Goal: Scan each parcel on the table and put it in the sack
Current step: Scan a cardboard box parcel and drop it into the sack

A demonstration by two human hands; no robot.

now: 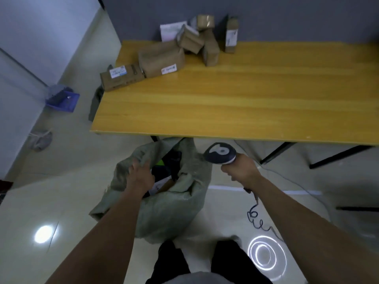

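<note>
Left hand's (pixel 141 174) grip is clutching the rim of the sack (pixel 174 212), which is standing on the floor, mouth facing up. Right hand's (pixel 241 170) grip is wrapping the scanner (pixel 220 153), head pointing toward the table (pixel 225 99); parcels (pixel 162 60) are lying far-left.

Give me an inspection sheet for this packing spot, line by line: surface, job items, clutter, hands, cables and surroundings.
Surface: wooden table, load gathered at its far left corner.
Job's things: brown parcels piled by the wall; one box overhangs the table's left edge; green sack stands open on the floor by the near edge, with parcels inside.
Clutter: nothing seen.
Hands: left hand grips the sack's rim; right hand holds the scanner.
Cables: coiled cable runs from the scanner's handle down to the floor.
Surroundings: blue tray on the floor at left; grey wall behind the table.
</note>
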